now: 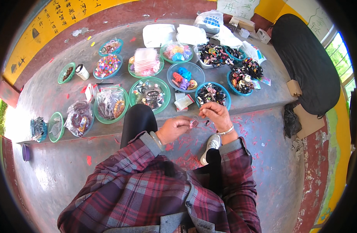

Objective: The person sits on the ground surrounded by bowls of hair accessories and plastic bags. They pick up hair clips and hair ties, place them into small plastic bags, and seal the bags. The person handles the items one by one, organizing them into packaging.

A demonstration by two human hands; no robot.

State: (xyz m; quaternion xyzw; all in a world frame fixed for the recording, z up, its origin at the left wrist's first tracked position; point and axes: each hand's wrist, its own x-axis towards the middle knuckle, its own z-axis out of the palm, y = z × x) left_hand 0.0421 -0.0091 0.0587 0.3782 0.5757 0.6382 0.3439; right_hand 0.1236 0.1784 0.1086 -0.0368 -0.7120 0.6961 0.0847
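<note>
Piece in hand: one small pink item with a thin, pale loop, just right of the frame's centre, at the left fingertips and between the two hands; finer detail too small to tell.
Left hand: the left hand, centre of frame, thumb and forefinger pinching the pink item.
Right hand: the right hand, right of centre, fingertips drawn together and raised near the loop; whether they grip a thread or nothing, cannot tell.
Black fragment: a small black piece showing below the right fingertips; held, hanging or lying beyond, cannot tell.
Handling, as judged: the left pinch best kept firm and close to the pink part, leaving the loop free; the right fingertips best worked at the loop with a light, even pull, so that nothing thin snaps or slips.
Caution, as judged: a piece this small, if dropped, could be lost among the red scraps on the floor, lower centre.
Nearest stock: blue bowl of dark, mixed small goods, just above the right hand; green bowl of clear-wrapped pieces, above the left; flat pale packets between the bowls.
</note>
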